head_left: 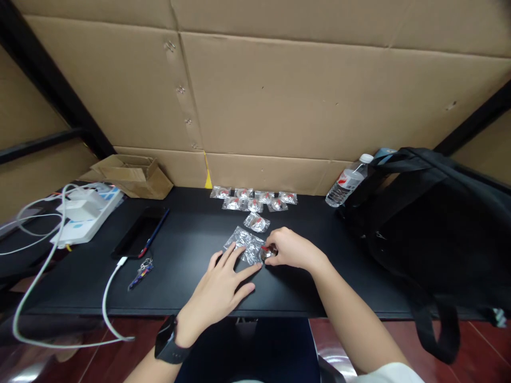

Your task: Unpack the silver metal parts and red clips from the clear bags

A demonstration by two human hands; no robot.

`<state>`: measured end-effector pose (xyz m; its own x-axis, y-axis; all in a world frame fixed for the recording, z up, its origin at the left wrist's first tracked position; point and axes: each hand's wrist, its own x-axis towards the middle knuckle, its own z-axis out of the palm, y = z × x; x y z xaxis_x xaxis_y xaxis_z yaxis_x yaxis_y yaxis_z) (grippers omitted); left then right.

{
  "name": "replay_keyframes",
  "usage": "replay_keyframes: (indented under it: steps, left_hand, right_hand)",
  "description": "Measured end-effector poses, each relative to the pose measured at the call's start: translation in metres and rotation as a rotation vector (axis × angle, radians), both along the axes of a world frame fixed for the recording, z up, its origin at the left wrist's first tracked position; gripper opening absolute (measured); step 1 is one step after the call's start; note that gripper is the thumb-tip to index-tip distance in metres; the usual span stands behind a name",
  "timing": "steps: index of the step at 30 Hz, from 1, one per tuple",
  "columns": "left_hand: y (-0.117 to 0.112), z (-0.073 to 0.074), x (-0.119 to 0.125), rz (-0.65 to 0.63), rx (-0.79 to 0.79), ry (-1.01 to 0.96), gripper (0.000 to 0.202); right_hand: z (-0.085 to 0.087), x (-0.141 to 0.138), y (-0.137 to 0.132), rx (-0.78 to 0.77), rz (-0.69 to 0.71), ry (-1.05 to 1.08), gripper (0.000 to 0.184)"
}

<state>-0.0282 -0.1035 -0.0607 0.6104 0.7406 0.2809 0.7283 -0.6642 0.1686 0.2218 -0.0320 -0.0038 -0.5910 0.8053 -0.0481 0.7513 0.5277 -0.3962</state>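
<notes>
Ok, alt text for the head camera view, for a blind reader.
On a black desk, the left hand lies flat, fingertips at a clear packet, while the right hand pinches a small round item beside it. Filled packets lie behind.

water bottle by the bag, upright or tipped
Tipped, not upright: the water bottle lies at a slant, its white cap end against the black bag.

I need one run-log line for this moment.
left hand flat on clear bag | right hand pinches small part at bag | packed bags behind
</notes>
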Motion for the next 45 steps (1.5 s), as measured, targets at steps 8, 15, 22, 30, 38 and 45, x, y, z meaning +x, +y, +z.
replay_keyframes:
  steps: [8, 15, 22, 30, 38, 45]
  left_hand:
    - [0.001, 0.001, 0.000, -0.010, 0.002, -0.028, 0.044]
    - [0.001, -0.001, -0.001, 0.010, -0.011, -0.053, 0.043]
    - [0.002, 0.000, -0.001, 0.031, -0.021, -0.068, 0.041]
    - [0.002, 0.001, -0.002, 0.054, -0.065, -0.111, 0.032]
    - [0.009, -0.004, -0.012, 0.196, -0.103, -0.323, 0.037]
    - [0.018, -0.002, -0.003, 0.323, -0.040, -0.305, 0.020]
  right_hand:
    - [-0.005, -0.015, 0.002, -0.012, 0.068, 0.170, 0.026]
    - [-0.005, -0.015, 0.005, -0.025, 0.108, 0.207, 0.023]
    - [-0.017, -0.027, 0.008, 0.207, -0.151, 0.130, 0.034]
    - [-0.033, -0.052, 0.010, 0.277, -0.229, 0.164, 0.032]
    - [-0.015, -0.031, 0.009, 0.098, 0.051, 0.337, 0.032]
    - [-0.006, -0.014, 0.010, 0.054, 0.145, 0.348, 0.024]
